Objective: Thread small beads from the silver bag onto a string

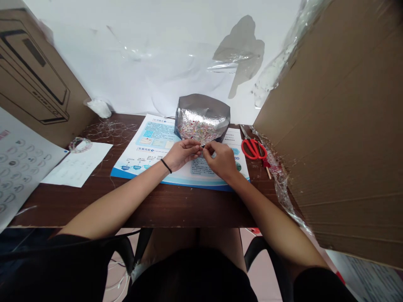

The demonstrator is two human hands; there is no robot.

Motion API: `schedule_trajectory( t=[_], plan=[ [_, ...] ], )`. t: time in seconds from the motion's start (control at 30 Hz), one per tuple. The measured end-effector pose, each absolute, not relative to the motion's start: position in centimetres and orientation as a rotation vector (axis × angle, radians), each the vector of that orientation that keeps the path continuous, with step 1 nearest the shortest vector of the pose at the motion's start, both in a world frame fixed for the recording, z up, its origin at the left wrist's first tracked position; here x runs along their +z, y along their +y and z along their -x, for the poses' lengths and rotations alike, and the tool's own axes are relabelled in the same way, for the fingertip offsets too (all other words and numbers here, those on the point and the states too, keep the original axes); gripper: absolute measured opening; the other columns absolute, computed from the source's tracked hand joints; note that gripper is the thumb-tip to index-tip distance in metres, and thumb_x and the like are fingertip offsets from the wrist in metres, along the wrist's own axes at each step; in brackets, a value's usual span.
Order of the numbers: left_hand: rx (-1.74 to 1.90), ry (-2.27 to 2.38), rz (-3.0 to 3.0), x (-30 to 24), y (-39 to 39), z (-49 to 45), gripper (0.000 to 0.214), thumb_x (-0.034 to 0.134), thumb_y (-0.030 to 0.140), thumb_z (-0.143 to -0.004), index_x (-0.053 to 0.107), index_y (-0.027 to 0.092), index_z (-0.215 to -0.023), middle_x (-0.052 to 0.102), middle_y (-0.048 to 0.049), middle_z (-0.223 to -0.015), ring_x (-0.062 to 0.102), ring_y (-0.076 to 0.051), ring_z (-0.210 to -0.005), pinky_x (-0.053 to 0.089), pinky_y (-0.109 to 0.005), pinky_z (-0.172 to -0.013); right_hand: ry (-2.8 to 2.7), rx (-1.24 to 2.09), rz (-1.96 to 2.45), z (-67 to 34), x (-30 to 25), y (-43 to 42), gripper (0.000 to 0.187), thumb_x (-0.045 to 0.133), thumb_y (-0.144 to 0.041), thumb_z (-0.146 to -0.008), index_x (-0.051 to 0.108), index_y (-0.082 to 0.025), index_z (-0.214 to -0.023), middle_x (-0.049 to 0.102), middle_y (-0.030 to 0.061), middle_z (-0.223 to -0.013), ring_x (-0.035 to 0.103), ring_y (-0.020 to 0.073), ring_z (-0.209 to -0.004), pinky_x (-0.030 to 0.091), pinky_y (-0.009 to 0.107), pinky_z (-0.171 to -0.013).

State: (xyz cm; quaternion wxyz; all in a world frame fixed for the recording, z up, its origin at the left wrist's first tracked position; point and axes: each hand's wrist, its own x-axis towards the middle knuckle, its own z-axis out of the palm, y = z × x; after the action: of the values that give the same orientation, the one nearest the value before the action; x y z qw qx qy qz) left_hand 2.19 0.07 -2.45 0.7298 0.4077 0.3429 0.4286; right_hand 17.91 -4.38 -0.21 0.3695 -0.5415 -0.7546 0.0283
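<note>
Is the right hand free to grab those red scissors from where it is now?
Probably yes. The red scissors lie flat just beside the right hand, on its outer side, and nothing stands between them. Its fingertips do look pinched on something too small to make out, next to the left hand.

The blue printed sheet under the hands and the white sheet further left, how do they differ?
The blue printed sheet is larger and colourful, with a blue edge; the white sheet is smaller and pale, with faint print. The blue printed sheet bears the silver bag, and the left hand and right hand pinch something tiny over it; the white sheet has only a beaded loop at its far corner. Both lie flat on the brown table.
</note>
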Motion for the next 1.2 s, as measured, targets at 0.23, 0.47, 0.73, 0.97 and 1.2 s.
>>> schedule_trajectory(
  t=[0.23,0.47,0.73,0.97,1.2],
  plan=[
    [0.938,0.734,-0.873,-2.51,0.10,-2.19,0.012,0.063,0.012,-0.075,0.064,0.011,-0.087,0.066,-0.0049,-0.075,0.063,-0.010,-0.070,0.052,-0.024,-0.070,-1.940,0.068,1.391,-18.10,-0.07,-4.26,0.013,0.048,-0.024,-0.081,0.058,-0.019,-0.075,0.064,0.0014,-0.069,0.057,0.0140,-0.066,0.040,0.028,-0.068],
    [0.942,0.749,-0.888,-2.48,0.10,-2.22,0.014,0.065,0.011,-0.074,0.063,0.013,-0.087,0.065,-0.0026,-0.075,0.062,-0.009,-0.072,0.052,-0.025,-0.073,-1.934,0.080,1.396,-18.00,-0.29,-4.19,0.013,0.049,-0.026,-0.081,0.059,-0.019,-0.075,0.063,0.0009,-0.069,0.057,0.0139,-0.066,0.040,0.028,-0.069],
    [0.972,0.721,-0.877,-2.44,-0.08,-2.50,0.013,0.066,0.007,-0.070,0.064,0.011,-0.082,0.064,-0.0020,-0.073,0.062,-0.009,-0.072,0.050,-0.027,-0.079,-1.888,0.193,1.370,-17.97,-0.28,-4.19,0.012,0.050,-0.024,-0.080,0.060,-0.018,-0.075,0.064,0.0008,-0.067,0.057,0.0123,-0.063,0.041,0.026,-0.065],
    [0.953,0.698,-0.918,-2.65,-0.06,-2.48,0.017,0.071,0.009,-0.065,0.062,0.011,-0.079,0.063,0.0002,-0.072,0.061,-0.008,-0.071,0.050,-0.027,-0.077,-1.871,0.241,1.377,-18.01,-0.38,-4.13,0.012,0.051,-0.024,-0.078,0.060,-0.018,-0.074,0.064,0.0013,-0.066,0.057,0.0127,-0.062,0.041,0.026,-0.063],
    [0.917,0.747,-0.940,-2.38,-0.20,-2.42,0.015,0.069,0.008,-0.068,0.060,0.012,-0.080,0.063,0.0008,-0.071,0.061,-0.007,-0.068,0.050,-0.024,-0.070,-1.871,0.272,1.379,-17.91,-0.40,-4.10,0.012,0.052,-0.025,-0.078,0.061,-0.019,-0.074,0.064,0.0016,-0.066,0.058,0.0133,-0.062,0.042,0.026,-0.063]
  ],
)
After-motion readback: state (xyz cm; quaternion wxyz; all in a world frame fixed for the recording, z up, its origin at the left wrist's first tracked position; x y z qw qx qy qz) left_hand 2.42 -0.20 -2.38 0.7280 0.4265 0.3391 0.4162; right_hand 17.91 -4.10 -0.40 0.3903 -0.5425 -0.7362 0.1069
